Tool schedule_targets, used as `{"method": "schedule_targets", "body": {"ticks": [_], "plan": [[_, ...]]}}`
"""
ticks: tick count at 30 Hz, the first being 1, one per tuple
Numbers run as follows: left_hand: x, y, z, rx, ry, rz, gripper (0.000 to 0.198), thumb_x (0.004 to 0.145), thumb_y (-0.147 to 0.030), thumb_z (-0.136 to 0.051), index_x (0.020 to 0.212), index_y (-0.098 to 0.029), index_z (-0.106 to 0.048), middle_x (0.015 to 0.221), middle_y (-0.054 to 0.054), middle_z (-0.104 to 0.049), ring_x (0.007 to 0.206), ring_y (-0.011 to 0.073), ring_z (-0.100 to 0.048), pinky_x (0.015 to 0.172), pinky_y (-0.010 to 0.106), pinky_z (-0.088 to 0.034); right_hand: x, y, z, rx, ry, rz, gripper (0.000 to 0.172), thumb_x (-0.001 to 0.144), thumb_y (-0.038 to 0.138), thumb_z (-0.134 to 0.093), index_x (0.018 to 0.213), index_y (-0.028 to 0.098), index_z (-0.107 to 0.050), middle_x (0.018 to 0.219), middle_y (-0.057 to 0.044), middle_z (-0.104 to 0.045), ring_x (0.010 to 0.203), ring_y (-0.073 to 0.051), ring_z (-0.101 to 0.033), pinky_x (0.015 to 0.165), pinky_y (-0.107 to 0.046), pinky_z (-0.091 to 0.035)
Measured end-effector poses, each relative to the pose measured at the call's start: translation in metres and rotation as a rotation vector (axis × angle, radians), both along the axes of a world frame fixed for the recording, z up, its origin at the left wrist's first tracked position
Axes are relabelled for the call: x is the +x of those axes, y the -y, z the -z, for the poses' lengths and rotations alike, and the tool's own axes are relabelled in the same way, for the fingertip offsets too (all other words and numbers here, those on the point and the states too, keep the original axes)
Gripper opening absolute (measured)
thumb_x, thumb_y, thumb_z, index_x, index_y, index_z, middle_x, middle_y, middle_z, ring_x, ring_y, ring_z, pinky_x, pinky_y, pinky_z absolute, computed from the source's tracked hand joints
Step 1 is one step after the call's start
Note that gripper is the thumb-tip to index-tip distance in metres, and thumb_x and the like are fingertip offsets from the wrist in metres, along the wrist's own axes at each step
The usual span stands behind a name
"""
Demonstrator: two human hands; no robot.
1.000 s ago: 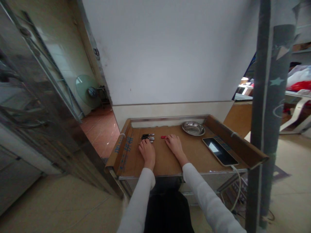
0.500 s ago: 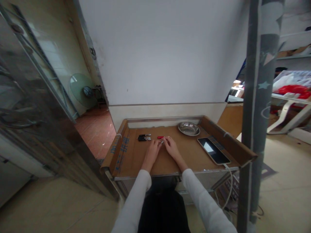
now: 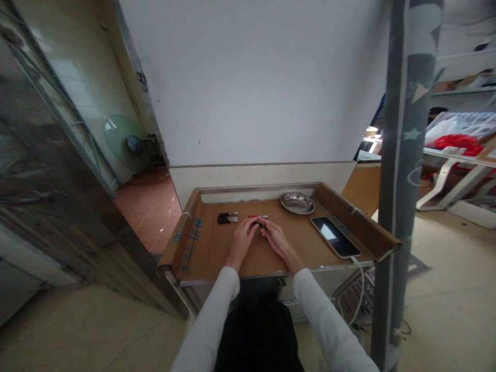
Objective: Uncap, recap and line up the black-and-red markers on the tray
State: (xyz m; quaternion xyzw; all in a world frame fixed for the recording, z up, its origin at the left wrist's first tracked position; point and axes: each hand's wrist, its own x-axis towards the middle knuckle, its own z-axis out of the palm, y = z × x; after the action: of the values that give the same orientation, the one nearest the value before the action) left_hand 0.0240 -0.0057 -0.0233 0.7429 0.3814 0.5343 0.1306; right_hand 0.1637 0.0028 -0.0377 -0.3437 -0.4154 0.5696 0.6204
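Your left hand and right hand pinch a small red stick, silver-tipped, mid-counter, dark sticks just left, bowl and phone right, raised cardboard edges around

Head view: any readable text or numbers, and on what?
Blue characters on the brown cardboard tray lining's left flap: too blurred to read.
Blue print on its right flap: too blurred to read.
Lit screen of the black smartphone: nothing legible.
The small red and silver item and small black and silver items: too small to read.
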Motion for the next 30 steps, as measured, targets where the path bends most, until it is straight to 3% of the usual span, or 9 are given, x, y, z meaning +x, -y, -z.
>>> {"method": "schedule_targets", "body": {"ticks": [5,11,17,23,26,30], "plan": [[0.000,0.003,-0.003,-0.002,-0.001,-0.012,0.024,0.090,-0.029,-0.045,0.109,-0.021,-0.058,0.107,0.006,-0.064,0.101,0.0162,-0.060,0.090,0.033,-0.049,0.003,-0.001,0.002,-0.051,-0.106,-0.040,0.030,0.064,0.038,-0.070,0.088,0.020,-0.072,0.094,-0.003,-0.070,0.063,-0.009,-0.056,0.063,-0.022,-0.048],[-0.005,0.004,-0.004,-0.051,0.203,-0.153,0.023,0.090,-0.033,-0.046,0.102,-0.018,-0.058,0.099,0.007,-0.064,0.090,0.0152,-0.061,0.082,0.030,-0.050,0.006,-0.003,0.003,-0.052,-0.150,0.109,0.023,0.062,0.034,-0.072,0.080,0.020,-0.072,0.094,-0.003,-0.070,0.079,-0.015,-0.063,0.075,-0.028,-0.052],[-0.009,-0.007,0.005,-0.130,0.296,-0.220,0.019,0.088,-0.030,-0.048,0.099,-0.018,-0.057,0.099,0.007,-0.063,0.089,0.0151,-0.061,0.082,0.030,-0.048,0.005,-0.009,0.010,0.003,-0.082,0.227,0.027,0.057,0.031,-0.076,0.080,0.018,-0.070,0.093,-0.005,-0.070,0.079,-0.015,-0.062,0.080,-0.031,-0.050],[-0.007,-0.019,0.016,-0.365,0.019,0.048,0.006,0.082,-0.018,-0.054,0.083,-0.017,-0.060,0.082,0.002,-0.064,0.077,0.0138,-0.061,0.075,0.028,-0.049,0.011,-0.010,0.015,0.135,0.281,0.547,0.033,0.068,0.044,-0.065,0.083,0.015,-0.065,0.081,-0.006,-0.068,0.071,-0.015,-0.059,0.072,-0.032,-0.048],[-0.002,-0.021,0.017,-0.310,-0.121,0.021,0.007,0.080,-0.013,-0.055,0.083,-0.018,-0.058,0.085,0.002,-0.062,0.085,0.0155,-0.058,0.081,0.030,-0.047,0.013,-0.006,0.013,0.171,0.479,0.643,0.032,0.074,0.045,-0.058,0.083,0.015,-0.064,0.082,-0.008,-0.068,0.074,-0.017,-0.058,0.072,-0.031,-0.047],[0.005,-0.028,0.018,-0.195,-0.274,-0.046,0.013,0.082,-0.007,-0.049,0.088,-0.018,-0.055,0.095,0.005,-0.057,0.096,0.0175,-0.053,0.090,0.034,-0.043,0.008,-0.005,0.010,0.252,0.689,0.543,0.023,0.080,0.037,-0.052,0.085,0.017,-0.063,0.085,-0.007,-0.068,0.073,-0.017,-0.059,0.071,-0.031,-0.046]]}}
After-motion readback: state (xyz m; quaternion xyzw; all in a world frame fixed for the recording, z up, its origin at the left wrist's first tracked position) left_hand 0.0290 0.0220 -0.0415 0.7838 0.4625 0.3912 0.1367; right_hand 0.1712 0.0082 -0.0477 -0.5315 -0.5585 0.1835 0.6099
